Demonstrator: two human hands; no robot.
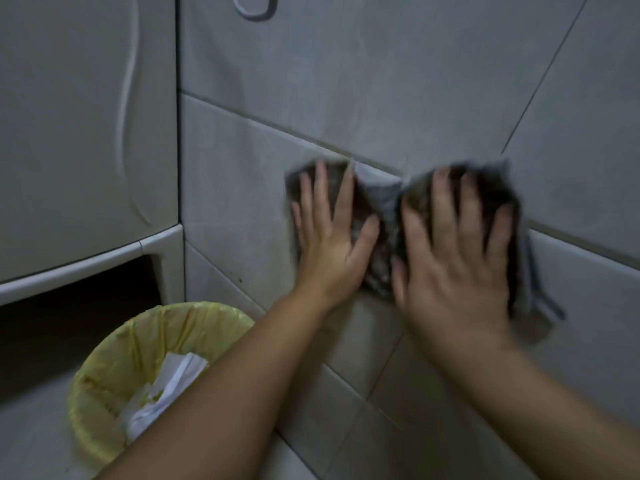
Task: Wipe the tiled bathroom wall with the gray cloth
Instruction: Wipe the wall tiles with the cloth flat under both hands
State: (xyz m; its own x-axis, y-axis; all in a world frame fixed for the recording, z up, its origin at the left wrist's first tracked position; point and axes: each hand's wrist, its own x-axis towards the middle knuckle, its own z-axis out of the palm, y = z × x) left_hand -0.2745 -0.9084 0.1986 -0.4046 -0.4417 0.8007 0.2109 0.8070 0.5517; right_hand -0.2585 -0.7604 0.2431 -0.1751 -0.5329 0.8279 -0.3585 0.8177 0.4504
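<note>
Gray cloth (379, 202), dark, mottled and bunched, sits center-right against the tiled wall (398, 81); left hand (329, 240) and right hand (453, 258) press it flat, fingers spread. No writing visible.

We have only one view, worn on the person's head, looking forward and down along both forearms at the tiled wall (381, 81), close up; the cabinet (86, 133) fills our left edge; the lined bin (114, 368) sits at lower left, below the frame's tilted grout lines.
</note>
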